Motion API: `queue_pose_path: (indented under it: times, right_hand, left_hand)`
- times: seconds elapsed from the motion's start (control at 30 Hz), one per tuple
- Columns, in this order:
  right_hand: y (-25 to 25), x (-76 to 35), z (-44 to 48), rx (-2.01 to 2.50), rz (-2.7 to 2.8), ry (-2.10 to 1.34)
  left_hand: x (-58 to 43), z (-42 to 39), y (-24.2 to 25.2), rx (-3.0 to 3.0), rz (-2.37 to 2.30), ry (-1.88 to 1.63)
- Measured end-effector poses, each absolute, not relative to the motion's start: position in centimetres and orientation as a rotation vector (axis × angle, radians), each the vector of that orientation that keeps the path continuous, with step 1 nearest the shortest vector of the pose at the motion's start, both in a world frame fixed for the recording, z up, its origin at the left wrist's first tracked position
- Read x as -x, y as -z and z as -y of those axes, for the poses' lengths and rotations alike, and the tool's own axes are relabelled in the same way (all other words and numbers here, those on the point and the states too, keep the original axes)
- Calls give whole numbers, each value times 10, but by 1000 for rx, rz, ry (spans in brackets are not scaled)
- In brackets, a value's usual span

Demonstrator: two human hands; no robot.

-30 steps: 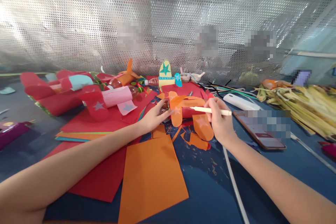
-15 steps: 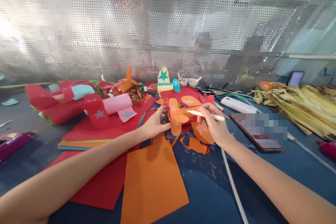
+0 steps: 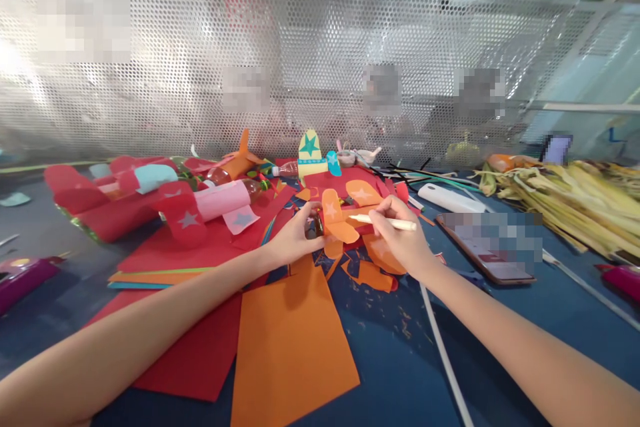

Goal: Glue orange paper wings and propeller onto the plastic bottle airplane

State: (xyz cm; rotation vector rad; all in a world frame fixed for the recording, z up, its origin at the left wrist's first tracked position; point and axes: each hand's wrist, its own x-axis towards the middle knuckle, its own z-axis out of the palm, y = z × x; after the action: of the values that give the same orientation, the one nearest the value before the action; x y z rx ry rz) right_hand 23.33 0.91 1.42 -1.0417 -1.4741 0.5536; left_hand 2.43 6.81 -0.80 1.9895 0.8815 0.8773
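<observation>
Blue tabletop (image 3: 400, 360): left hand (image 3: 293, 237) pinches orange starred paper plane (image 3: 336, 217); right hand (image 3: 400, 240) grips perhaps a pen (image 3: 395, 222).

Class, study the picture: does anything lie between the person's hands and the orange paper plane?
Nothing visible does. The left hand already grips the orange paper plane at its nose. The right hand holds a white stick whose tip points at the plane's body.

Matt orange paper sheet (image 3: 293, 340) and red paper sheet (image 3: 200, 353) on the dull blue desk (image 3: 400, 360). The orange plane (image 3: 340, 220) is paper, the white stick (image 3: 387, 221) smooth. Perforated screen (image 3: 320, 60): shiny metal. Phone (image 3: 487, 250): glossy.
</observation>
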Motion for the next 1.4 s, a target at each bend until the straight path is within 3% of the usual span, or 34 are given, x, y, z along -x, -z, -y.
queue_pose_path:
  times: [1.4]
  right_hand:
    - [-12, -234, -12, 1053, 1484, -549]
  left_hand:
    - [-24, -73, 8, -2009, -889, -891]
